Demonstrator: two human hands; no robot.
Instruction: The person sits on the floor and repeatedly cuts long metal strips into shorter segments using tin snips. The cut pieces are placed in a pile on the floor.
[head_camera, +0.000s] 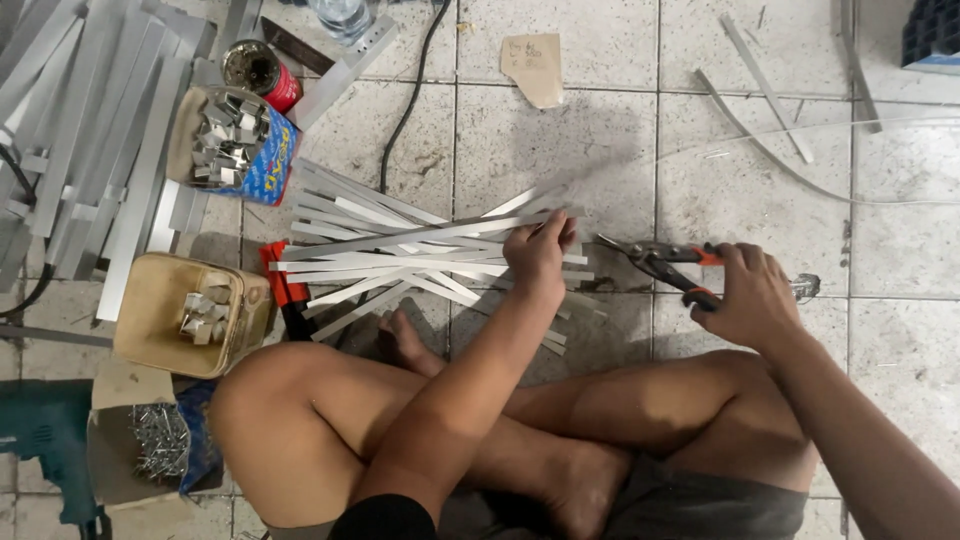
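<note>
A loose pile of thin grey metal strips (400, 255) lies on the tiled floor in front of my crossed legs. My left hand (540, 252) rests on the right end of the pile, fingers pinching one strip. My right hand (752, 295) grips the orange handles of metal snips (660, 268), whose blades point left toward the strips and stand slightly apart.
At left are long metal bars (90, 130), a red can (262, 72), a blue bag of small metal pieces (235, 140), a tan tub of pieces (185, 312), a box of rivets (150, 440) and a teal drill (45, 440). A black cable (410, 100) crosses the floor.
</note>
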